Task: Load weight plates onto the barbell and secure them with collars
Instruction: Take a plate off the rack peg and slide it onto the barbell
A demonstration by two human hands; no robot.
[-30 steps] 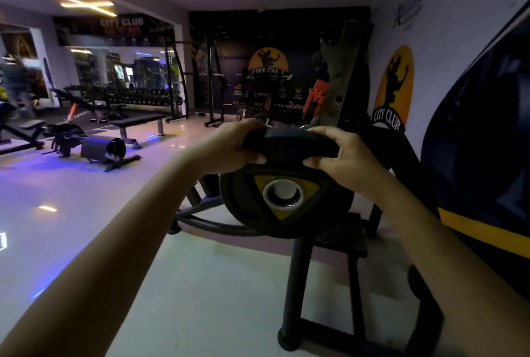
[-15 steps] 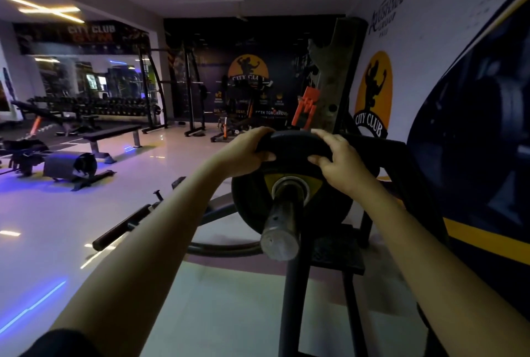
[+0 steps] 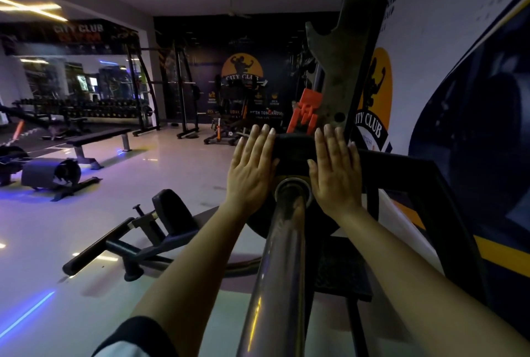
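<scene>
Hands flat and open, fingers straight: left hand [image 3: 252,169] and right hand [image 3: 335,171] press palms against the face of the black weight plate [image 3: 291,153], one on each side of its centre hole. Between them the barbell sleeve [image 3: 279,256] runs through the plate toward the camera. Behind the plate rises the worn rack upright [image 3: 344,70], with an orange clamp-like part [image 3: 305,113] just beside it.

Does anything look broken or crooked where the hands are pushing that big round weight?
Nothing stands out. The weight plate sits straight on the barbell sleeve, with the left hand and right hand flat against it. No collar is on the sleeve yet.
</scene>
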